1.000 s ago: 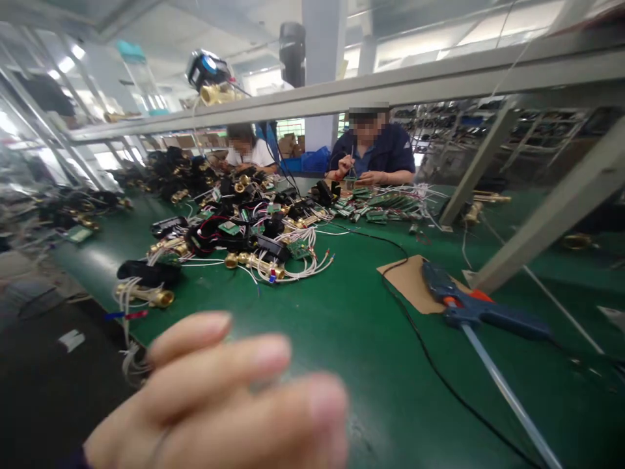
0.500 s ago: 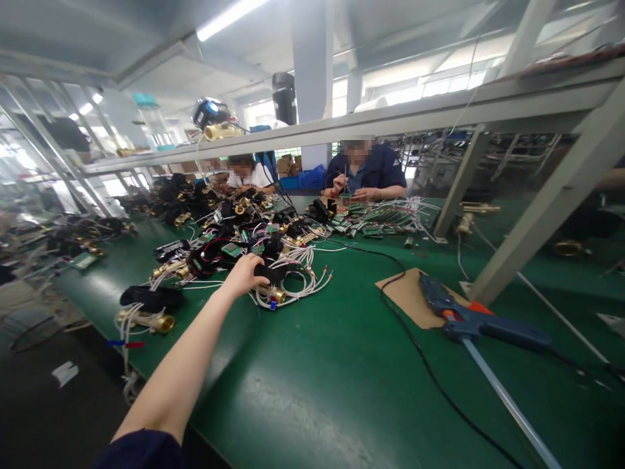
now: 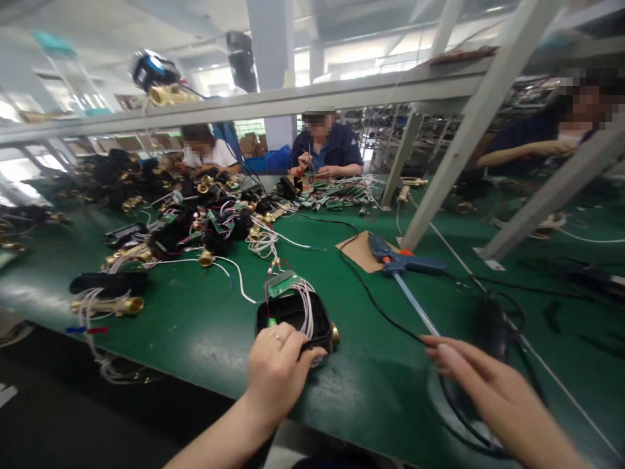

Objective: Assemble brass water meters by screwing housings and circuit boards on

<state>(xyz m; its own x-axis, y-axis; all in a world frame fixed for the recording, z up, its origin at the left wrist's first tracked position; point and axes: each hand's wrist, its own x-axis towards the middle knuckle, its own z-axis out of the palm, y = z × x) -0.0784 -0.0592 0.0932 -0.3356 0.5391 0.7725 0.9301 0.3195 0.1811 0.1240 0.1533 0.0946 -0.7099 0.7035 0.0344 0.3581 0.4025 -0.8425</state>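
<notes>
My left hand (image 3: pixel 276 371) grips the near edge of a black housing (image 3: pixel 293 317) on the green table (image 3: pixel 205 312); white wires, a small green circuit board (image 3: pixel 282 283) and a brass fitting (image 3: pixel 334 335) hang on that housing. A ring shows on one finger. My right hand (image 3: pixel 493 391) hovers over the table at the lower right, fingers stretched out and holding nothing, close to a black cable (image 3: pixel 385 316) and a blurred dark object (image 3: pixel 491 329).
A pile of black housings, brass valves and wires (image 3: pixel 195 225) lies at the left. A blue glue gun (image 3: pixel 405 262) rests on a cardboard piece (image 3: pixel 359 251). Grey frame struts (image 3: pixel 439 176) slope down to the table. Three other people work on the far side.
My left hand reached out to the pile, took one black housing and drew it back to the near table edge. My right hand came into view. The camera turned right.
</notes>
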